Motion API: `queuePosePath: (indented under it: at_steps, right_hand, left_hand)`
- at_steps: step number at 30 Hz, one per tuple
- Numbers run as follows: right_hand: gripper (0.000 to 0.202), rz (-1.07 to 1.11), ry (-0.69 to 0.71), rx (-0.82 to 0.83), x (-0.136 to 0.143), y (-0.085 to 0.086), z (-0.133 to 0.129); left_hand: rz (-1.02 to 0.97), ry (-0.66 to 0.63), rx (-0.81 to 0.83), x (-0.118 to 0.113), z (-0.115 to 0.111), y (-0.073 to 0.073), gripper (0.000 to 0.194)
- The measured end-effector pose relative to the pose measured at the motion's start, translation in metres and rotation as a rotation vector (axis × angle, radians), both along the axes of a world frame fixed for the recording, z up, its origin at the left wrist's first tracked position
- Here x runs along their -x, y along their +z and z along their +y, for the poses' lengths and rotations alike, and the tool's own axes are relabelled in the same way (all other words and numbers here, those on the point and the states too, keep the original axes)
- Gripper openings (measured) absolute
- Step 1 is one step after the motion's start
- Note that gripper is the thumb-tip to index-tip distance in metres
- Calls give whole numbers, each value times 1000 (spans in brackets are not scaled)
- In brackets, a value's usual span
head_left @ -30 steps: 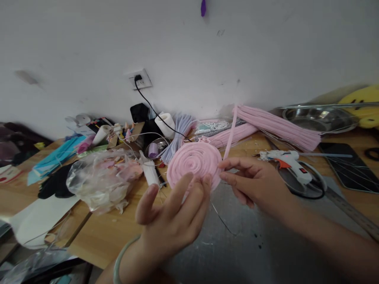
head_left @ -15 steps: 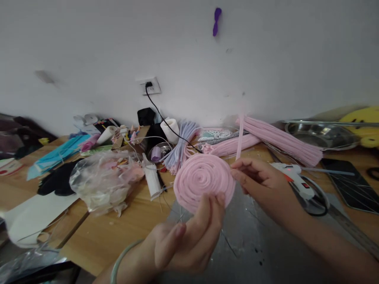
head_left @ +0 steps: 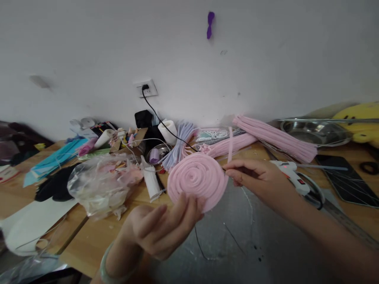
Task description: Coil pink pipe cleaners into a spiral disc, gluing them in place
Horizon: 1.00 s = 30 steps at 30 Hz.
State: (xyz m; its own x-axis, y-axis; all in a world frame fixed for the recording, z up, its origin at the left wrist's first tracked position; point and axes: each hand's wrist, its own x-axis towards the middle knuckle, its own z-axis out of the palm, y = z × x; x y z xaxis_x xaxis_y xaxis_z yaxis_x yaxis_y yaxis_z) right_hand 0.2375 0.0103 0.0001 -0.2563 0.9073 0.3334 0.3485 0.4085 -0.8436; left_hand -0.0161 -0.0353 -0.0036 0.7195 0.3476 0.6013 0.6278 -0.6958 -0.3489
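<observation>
A flat round coil of pink pipe cleaner (head_left: 194, 175) is held up above a grey mat (head_left: 225, 244), its spiral face toward me. My left hand (head_left: 170, 227) supports it from below, fingers on the lower rim and front. At the coil's right edge, my right hand (head_left: 248, 173) pinches the free pink pipe cleaner end (head_left: 230, 146), which sticks upward from the fingers. A white glue gun (head_left: 291, 175) with a lit red light lies to the right of my right hand, apart from it.
Behind the coil lie bundles of pink pipe cleaners (head_left: 275, 138) and lilac pipe cleaners (head_left: 179, 144). A clear plastic bag (head_left: 103, 185) sits at left. A phone (head_left: 346, 179), metal ruler (head_left: 349, 227) and steel bowl (head_left: 315, 132) are at right. A black cord (head_left: 160, 114) runs from the wall socket.
My left hand and the coil have shifted slightly left in view. My right hand has moved left with them, still pinching the strand at the coil's edge.
</observation>
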Motion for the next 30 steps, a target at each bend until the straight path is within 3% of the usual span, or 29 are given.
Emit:
queuePosePath:
  at_steps: [4, 6, 10, 11, 15, 18, 25, 30]
  right_hand:
    - [16, 6, 14, -6, 3, -1, 0]
    - [16, 6, 3, -35, 4, -2, 1]
    - [16, -13, -22, -90, 4, -2, -1]
    - [16, -16, -31, -109, 3, -3, -2]
    - [20, -45, -52, -149, -3, -5, -3]
    - [22, -58, -49, -135, -4, -7, -1]
    - [22, -148, -57, -191, -2, -8, 0]
    - [21, -232, -43, -294, -6, -10, -3]
  left_hand:
    - [120, -96, -107, 12, 7, 13, 25]
    - [78, -127, 24, 16, 9, 22, 29]
    - [-196, -156, 377, 6, 11, 47, 35]
    - [-200, -150, 470, -1, 14, 54, 35]
    - [-1, -332, 744, -30, 43, 75, 27]
    - [52, -362, 1013, -46, 74, 79, 22]
    - [63, -237, 1137, -64, 114, 78, 23]
    - [203, -407, 1336, -77, 136, 80, 36]
